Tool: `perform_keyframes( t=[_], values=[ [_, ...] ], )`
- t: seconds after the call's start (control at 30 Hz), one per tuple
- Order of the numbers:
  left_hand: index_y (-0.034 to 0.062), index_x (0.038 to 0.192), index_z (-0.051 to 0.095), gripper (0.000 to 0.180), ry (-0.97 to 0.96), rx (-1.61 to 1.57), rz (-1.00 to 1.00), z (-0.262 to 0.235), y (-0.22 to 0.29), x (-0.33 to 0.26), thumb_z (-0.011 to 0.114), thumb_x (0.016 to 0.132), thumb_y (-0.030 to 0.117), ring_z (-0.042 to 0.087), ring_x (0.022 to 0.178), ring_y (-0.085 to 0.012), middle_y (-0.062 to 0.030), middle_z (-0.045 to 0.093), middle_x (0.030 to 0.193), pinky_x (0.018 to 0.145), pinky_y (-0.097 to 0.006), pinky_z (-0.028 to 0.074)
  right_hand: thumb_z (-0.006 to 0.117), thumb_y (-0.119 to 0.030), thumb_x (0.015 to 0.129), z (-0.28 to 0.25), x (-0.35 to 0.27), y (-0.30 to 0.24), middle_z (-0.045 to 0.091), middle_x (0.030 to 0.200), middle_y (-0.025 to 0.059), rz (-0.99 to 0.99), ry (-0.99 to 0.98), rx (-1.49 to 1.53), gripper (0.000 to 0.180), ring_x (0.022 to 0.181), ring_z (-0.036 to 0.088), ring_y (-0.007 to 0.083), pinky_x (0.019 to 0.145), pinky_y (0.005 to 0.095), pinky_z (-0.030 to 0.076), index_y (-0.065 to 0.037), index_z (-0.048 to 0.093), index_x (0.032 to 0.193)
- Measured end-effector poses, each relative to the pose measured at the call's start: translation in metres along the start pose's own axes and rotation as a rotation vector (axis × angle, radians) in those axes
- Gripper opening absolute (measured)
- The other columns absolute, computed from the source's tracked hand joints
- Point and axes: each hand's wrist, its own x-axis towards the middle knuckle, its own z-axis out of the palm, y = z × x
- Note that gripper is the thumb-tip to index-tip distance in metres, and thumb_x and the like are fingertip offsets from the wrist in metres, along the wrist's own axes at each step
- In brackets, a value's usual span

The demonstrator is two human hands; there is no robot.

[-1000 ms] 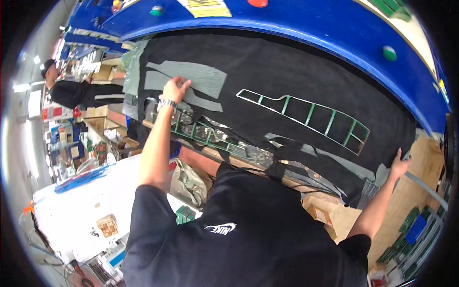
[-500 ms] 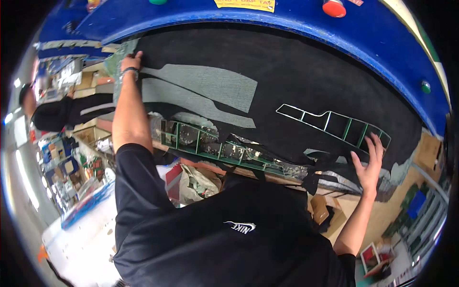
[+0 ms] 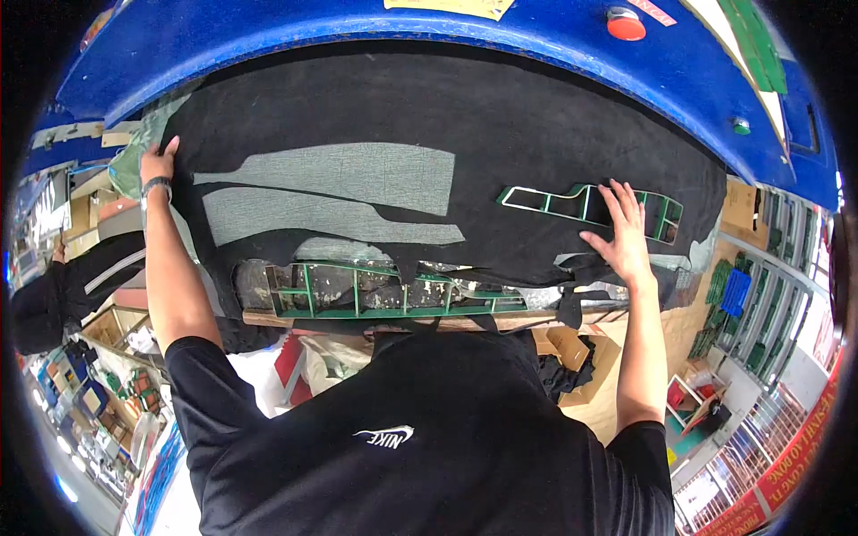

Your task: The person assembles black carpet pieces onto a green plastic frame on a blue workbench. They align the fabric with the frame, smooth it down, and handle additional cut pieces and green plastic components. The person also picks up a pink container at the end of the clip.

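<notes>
A large black sheet of leather-like material (image 3: 375,98) lies spread before me. My left hand (image 3: 158,164) is at its left edge, the edge between thumb and fingers; some fingertips are hidden. On the sheet's right part rests a green metal cutting die (image 3: 550,203) with a long stepped outline and crossbars. My right hand (image 3: 626,219) lies over the die's wider end, fingers stretched out and touching it. Left of the die, two long gaps in the sheet show a grey-green textured surface (image 3: 357,170). A second green die (image 3: 356,290) lies along the near edge.
Beyond the sheet stands a blue machine beam (image 3: 295,40) with a red button (image 3: 626,24) and a green button (image 3: 740,126). Ragged black scraps (image 3: 572,308) hang at the near edge. A cardboard box (image 3: 617,357) is below. Another person (image 3: 54,286) is at far left.
My right hand has come down onto the die, which now sits turned more level. My left hand stays at the sheet's left edge. The whole view has swung round slightly.
</notes>
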Motion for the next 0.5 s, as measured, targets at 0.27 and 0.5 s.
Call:
perform_keyframes(
  t=[0.27,0.5],
  values=[
    [0.0129,0.106,0.075,0.039,0.348,0.130,0.036,-0.008,-0.012,-0.079,0.074,0.087,0.047,0.068,0.102,-0.0345,-0.0176,0.073,0.105,0.092,-0.046,0.051,0.081,-0.022,0.080,0.013,0.017,0.017,0.045,0.153,0.0081,-0.087,0.049,0.055,0.077,0.149,0.033,0.0312,0.120,0.0613,0.023,-0.018,0.047,0.149],
    [0.0110,0.108,0.074,0.032,0.019,-0.314,0.520,-0.015,0.234,-0.334,0.076,0.087,0.036,0.069,0.102,-0.0309,-0.0108,0.072,0.110,0.093,-0.042,0.053,0.081,-0.028,0.080,0.006,0.009,0.033,0.052,0.141,0.0074,-0.248,0.080,-0.027,0.074,0.136,0.046,0.0294,0.116,0.0636,0.027,-0.019,0.051,0.147]
  ],
)
